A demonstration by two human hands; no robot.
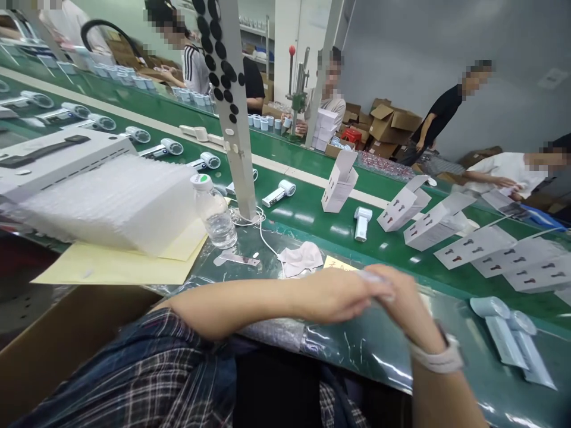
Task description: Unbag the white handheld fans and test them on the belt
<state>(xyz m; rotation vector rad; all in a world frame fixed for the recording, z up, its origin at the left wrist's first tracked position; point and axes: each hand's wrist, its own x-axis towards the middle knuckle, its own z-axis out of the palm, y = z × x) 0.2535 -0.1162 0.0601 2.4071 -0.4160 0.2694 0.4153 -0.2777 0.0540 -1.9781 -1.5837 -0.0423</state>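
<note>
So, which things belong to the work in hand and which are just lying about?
Likely in the work:
left hand and right hand, meeting, detail blurred
pale-blue plastic round-headed devices
open white cardboard boxes

Seemingly lying about:
clear plastic bottle
crumpled pale-pink cloth
flat yellow paper

2 bare hands (366, 291) together, green conveyor belt (307, 219), open white boxes (339, 184)

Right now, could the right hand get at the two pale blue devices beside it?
Probably yes: only bare bench top shows between the right hand and the pale blue devices, though it is up against the left hand.
</note>
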